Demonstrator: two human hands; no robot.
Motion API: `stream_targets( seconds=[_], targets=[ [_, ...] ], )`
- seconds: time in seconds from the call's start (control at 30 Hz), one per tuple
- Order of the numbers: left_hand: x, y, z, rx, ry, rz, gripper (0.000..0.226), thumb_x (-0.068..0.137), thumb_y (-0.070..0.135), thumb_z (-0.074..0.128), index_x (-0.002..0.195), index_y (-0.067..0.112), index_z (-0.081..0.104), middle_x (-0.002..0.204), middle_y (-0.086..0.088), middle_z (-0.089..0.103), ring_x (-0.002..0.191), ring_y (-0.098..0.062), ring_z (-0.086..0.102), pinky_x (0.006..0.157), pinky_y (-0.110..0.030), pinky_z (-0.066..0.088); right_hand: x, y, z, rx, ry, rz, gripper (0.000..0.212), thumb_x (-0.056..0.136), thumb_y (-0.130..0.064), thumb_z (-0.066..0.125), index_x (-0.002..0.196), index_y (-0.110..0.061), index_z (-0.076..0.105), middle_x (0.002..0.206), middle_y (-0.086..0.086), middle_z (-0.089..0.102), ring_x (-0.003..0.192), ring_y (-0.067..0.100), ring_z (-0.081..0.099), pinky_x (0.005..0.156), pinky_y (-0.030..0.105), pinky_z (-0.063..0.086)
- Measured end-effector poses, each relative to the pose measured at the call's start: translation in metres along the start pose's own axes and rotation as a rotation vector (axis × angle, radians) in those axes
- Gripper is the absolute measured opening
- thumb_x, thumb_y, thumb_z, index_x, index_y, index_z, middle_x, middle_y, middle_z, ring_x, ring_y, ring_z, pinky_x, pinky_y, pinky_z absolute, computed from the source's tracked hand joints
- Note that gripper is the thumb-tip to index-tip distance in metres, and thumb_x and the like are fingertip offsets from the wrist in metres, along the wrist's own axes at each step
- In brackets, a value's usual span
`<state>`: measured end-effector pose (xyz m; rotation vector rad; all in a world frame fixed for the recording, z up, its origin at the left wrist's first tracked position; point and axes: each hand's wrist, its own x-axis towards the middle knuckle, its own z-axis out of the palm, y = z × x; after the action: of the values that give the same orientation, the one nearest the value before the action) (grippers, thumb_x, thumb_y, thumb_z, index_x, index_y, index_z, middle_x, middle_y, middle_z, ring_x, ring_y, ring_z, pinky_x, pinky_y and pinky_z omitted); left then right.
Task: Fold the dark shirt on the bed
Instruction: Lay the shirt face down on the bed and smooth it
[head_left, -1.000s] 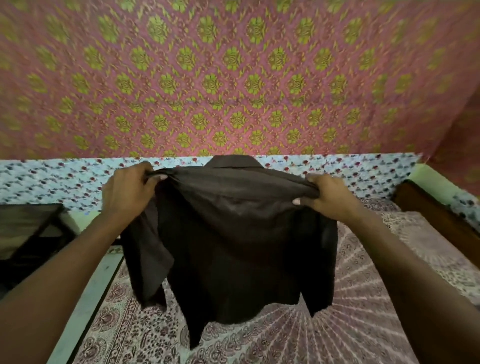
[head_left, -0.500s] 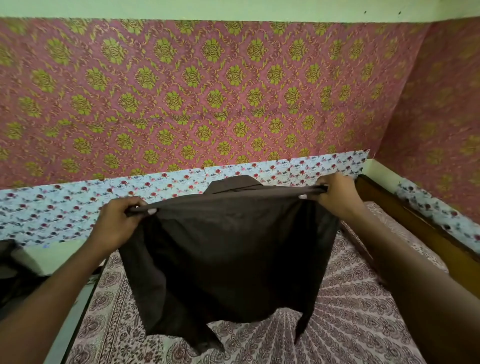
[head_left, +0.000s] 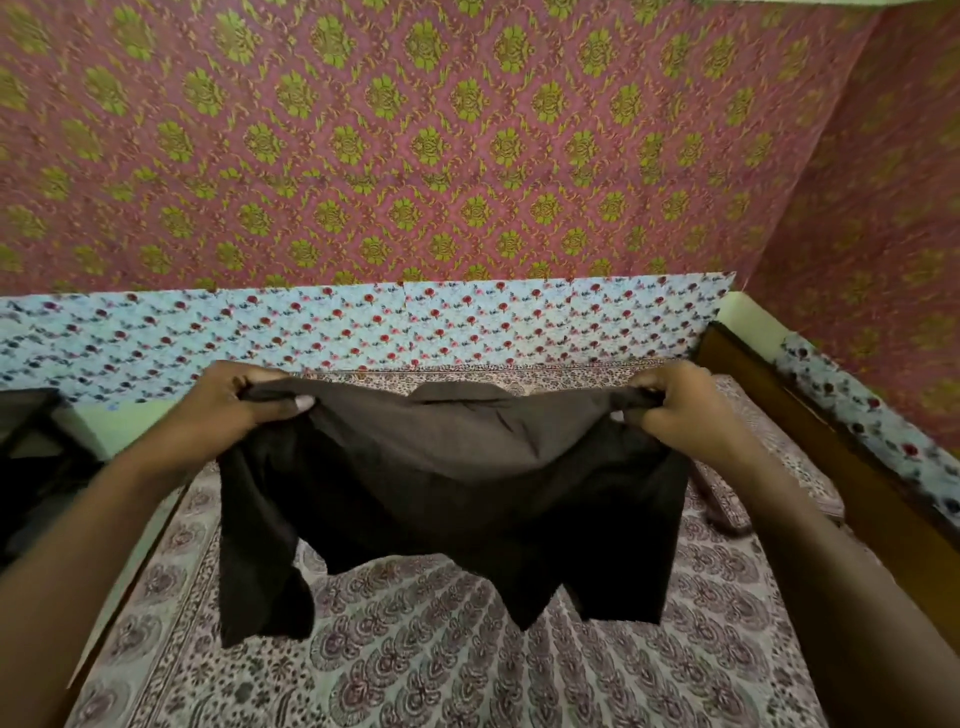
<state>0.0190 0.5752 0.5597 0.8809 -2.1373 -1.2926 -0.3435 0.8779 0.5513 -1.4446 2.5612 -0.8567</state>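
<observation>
The dark brown shirt (head_left: 457, 488) hangs spread in the air above the bed (head_left: 441, 670), its collar at the top middle and its short sleeves drooping at both sides. My left hand (head_left: 234, 410) grips the shirt's left shoulder, fingers curled round the bunched cloth. At the right shoulder my right hand (head_left: 675, 410) grips it the same way. The shirt's lower hem hangs loose just over the patterned bedsheet; whether it touches the sheet I cannot tell.
A brown wooden bed frame (head_left: 831, 467) runs along the right side. Patterned wall covering (head_left: 467, 156) stands behind the bed, with a floral strip (head_left: 363, 327) at its base. A dark object (head_left: 31, 467) sits at the left edge beside the bed.
Both hands have lowered the shirt toward the bed and the shoulder line now sags in the middle. The hem has dropped closer to the sheet.
</observation>
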Motion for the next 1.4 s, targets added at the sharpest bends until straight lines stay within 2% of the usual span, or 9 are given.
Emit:
stream_targets(
  seconds=[0.2,0.3,0.4,0.5,0.63,0.73,1.0,1.17,1.4],
  targets=[
    [0.004,0.007,0.022,0.174,0.244,0.111,0.005,0.087,0.003,0.079,0.089,0.007,0.076,0.07,0.013,0.075,0.068,0.001,0.07,0.068,-0.017,0.058,0.004,0.022,-0.036,0.0,0.118,-0.02,0.012,0.083,-0.006,0.079,0.074,-0.008,0.072,0.069,0.012,0.07,0.069,0.025,0.065,0.06,0.037,0.051],
    [0.023,-0.011,0.032,0.513,0.289,0.23,0.009,0.087,0.001,0.08,0.094,0.004,0.078,0.081,-0.007,0.068,0.083,-0.028,0.066,0.079,-0.044,0.052,0.022,0.038,-0.03,-0.025,0.077,-0.001,0.012,0.081,0.006,0.067,0.079,-0.005,0.072,0.073,0.016,0.07,0.072,0.03,0.065,0.059,0.04,0.052],
    [0.047,-0.038,0.045,0.75,0.256,0.272,0.02,0.088,-0.01,0.069,0.104,0.0,0.076,0.086,-0.015,0.052,0.084,-0.041,0.057,0.074,-0.046,0.043,0.048,0.062,-0.01,-0.097,0.046,0.04,0.013,0.078,0.007,0.064,0.078,-0.005,0.068,0.071,0.015,0.066,0.068,0.027,0.061,0.052,0.028,0.038],
    [0.081,-0.073,0.062,0.844,0.227,0.249,0.023,0.088,-0.008,0.066,0.109,-0.001,0.074,0.09,-0.018,0.048,0.089,-0.044,0.055,0.073,-0.048,0.044,0.081,0.094,0.027,-0.2,0.039,0.051,0.014,0.08,0.002,0.067,0.077,-0.009,0.06,0.075,0.012,0.059,0.072,0.031,0.057,0.057,0.029,0.034],
    [0.13,-0.116,0.09,0.81,0.188,0.251,0.021,0.086,0.008,0.058,0.099,0.0,0.073,0.084,-0.013,0.044,0.087,-0.043,0.055,0.071,-0.045,0.042,0.124,0.136,0.08,-0.294,0.047,0.09,0.011,0.087,-0.007,0.069,0.093,-0.014,0.063,0.11,0.016,0.058,0.09,0.037,0.06,0.076,0.044,0.055],
    [0.174,-0.157,0.116,0.773,0.108,0.218,0.028,0.079,0.016,0.052,0.094,0.001,0.071,0.082,-0.019,0.048,0.08,-0.043,0.057,0.07,-0.048,0.046,0.158,0.166,0.12,-0.377,-0.023,0.127,0.01,0.092,-0.01,0.066,0.102,-0.009,0.065,0.122,0.02,0.055,0.1,0.044,0.06,0.082,0.05,0.056],
    [0.268,-0.234,0.164,0.738,0.079,0.067,0.02,0.089,0.007,0.061,0.106,0.005,0.072,0.097,-0.026,0.056,0.087,-0.049,0.06,0.077,-0.052,0.051,0.235,0.204,0.197,-0.398,-0.084,0.244,0.025,0.091,-0.007,0.061,0.116,-0.009,0.06,0.123,0.021,0.048,0.101,0.048,0.058,0.078,0.052,0.053],
    [0.326,-0.277,0.186,0.777,0.121,0.012,0.022,0.087,0.004,0.061,0.106,0.004,0.071,0.099,-0.029,0.053,0.092,-0.05,0.058,0.076,-0.052,0.047,0.298,0.234,0.246,-0.429,-0.102,0.26,0.027,0.089,-0.002,0.059,0.115,-0.005,0.059,0.123,0.023,0.048,0.098,0.047,0.059,0.07,0.041,0.038],
    [0.38,-0.368,0.235,0.823,0.062,-0.127,0.036,0.088,0.02,0.049,0.109,0.0,0.071,0.102,-0.033,0.056,0.089,-0.054,0.061,0.071,-0.057,0.052,0.356,0.293,0.341,-0.42,-0.249,0.245,0.029,0.092,-0.006,0.059,0.121,-0.009,0.061,0.121,0.02,0.044,0.095,0.048,0.061,0.073,0.048,0.049]
  ],
)
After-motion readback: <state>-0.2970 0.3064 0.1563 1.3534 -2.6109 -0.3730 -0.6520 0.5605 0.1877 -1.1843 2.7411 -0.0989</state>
